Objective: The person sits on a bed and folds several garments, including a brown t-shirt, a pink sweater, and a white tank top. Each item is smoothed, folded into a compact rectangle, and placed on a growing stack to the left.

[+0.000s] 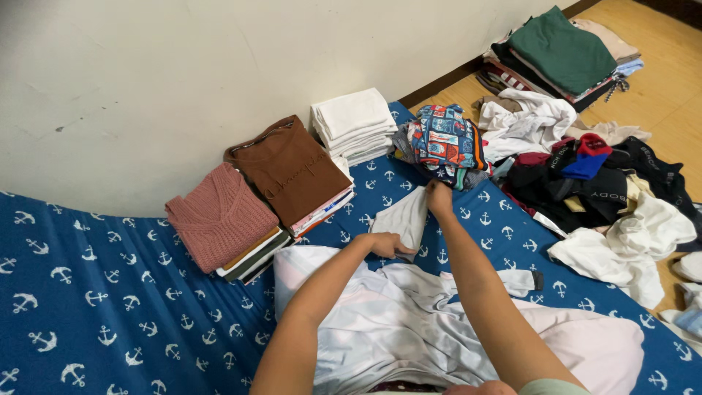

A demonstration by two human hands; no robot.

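Observation:
A pale grey-white garment (404,213) lies spread on the blue anchor-print sheet (110,307) in front of me. My left hand (387,243) grips its near lower edge. My right hand (439,196) pinches its far upper corner, right beside a folded multicoloured patterned pile (446,143). Both forearms reach over a big rumpled pale pink and white cloth (409,322) that covers my lap.
Along the wall stand folded stacks: a pink knit (219,216), a brown top (289,168) and white cloths (355,124). To the right lies a loose heap of dark and white clothes (592,190). Another folded stack topped in green (563,51) sits on the wooden floor.

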